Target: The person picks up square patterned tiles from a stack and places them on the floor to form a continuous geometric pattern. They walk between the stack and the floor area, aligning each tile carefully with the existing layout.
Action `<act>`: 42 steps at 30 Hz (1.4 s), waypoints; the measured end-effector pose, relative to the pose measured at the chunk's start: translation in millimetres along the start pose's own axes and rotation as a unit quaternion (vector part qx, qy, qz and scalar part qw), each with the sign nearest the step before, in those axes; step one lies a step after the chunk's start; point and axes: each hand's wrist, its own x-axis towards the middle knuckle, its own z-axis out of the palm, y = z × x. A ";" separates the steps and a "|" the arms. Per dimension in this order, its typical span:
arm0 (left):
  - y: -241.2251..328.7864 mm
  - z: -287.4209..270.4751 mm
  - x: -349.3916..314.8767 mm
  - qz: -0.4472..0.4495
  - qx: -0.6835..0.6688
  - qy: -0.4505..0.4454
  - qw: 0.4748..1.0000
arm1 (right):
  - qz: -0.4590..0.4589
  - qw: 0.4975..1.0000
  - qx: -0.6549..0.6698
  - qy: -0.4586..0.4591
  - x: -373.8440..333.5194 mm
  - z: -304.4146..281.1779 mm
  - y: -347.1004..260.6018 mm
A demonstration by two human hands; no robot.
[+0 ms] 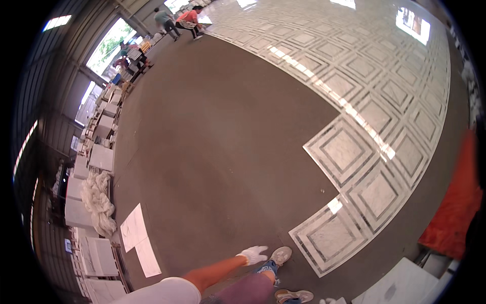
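Observation:
My left hand (254, 255), in a white glove, reaches out above the brown floor (217, 152), just left of my shoe (281, 255). Its fingers stretch out with nothing in them, so it is open. At the bottom edge, a sliver of white glove (331, 301) appears to be my right hand, close to a stack of white marble slabs (397, 285). Its fingers are mostly cut off, and what they hold, if anything, is hidden. Ahead and to the right, polished marble tiles (331, 242) with nested grey square borders cover part of the floor in a stepped edge.
White marble pieces (135, 230) lie on the floor at left. Beyond them stand rows of stacked slabs (98, 256) and crumpled plastic sheeting (97, 200). Several people work far off, one in an orange top (189, 19) bending over. Something orange-red (450, 213) fills the right edge.

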 end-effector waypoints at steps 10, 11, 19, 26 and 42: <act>-165.5 -77.5 -384.8 -0.182 -0.081 0.033 0.979 | 0.110 0.970 0.107 -0.190 -278.4 -89.2 29.5; -167.8 -84.5 -408.9 -0.198 -0.115 0.073 0.971 | 0.083 0.973 0.068 -0.206 -287.5 -88.8 24.9; -193.2 17.9 -537.0 -0.193 -0.229 0.159 0.941 | -0.137 0.960 0.174 -0.173 -369.0 -82.2 -173.7; -212.7 152.8 -643.7 -0.233 -0.246 0.104 0.935 | -0.156 0.947 0.163 -0.226 -341.9 -70.9 -104.5; -288.9 181.0 -626.5 -0.071 -0.319 0.121 0.937 | -0.220 0.943 -0.177 -0.177 -479.0 -47.3 -3.6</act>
